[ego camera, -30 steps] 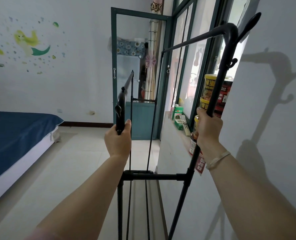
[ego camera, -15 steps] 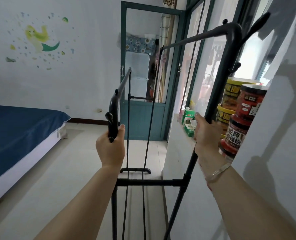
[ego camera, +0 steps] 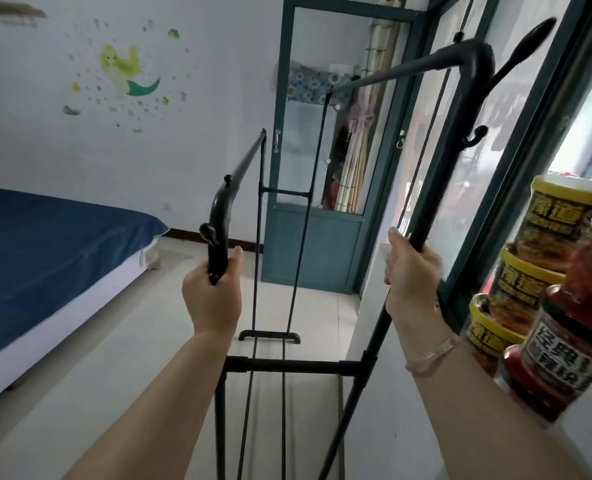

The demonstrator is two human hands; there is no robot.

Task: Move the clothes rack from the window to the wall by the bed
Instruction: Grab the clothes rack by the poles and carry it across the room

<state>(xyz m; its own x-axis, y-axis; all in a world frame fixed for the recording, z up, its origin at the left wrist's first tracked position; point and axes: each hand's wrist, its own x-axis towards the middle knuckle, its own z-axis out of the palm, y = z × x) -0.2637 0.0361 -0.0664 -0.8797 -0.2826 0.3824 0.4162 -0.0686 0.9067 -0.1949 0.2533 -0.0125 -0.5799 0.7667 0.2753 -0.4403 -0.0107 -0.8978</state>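
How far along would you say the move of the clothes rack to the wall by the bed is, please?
Done: both hands grip the clothes rack, the left hand on the shorter post, the right hand on the tall post. In hand: nothing beyond that hold. Left: the rack stands beside the window, far from the bed.

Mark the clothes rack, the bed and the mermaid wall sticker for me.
clothes rack (ego camera: pixel 289 367): head view, lower crossbar.
bed (ego camera: pixel 45 244): head view, blue sheet on top.
mermaid wall sticker (ego camera: pixel 124 72): head view, the figure's body.
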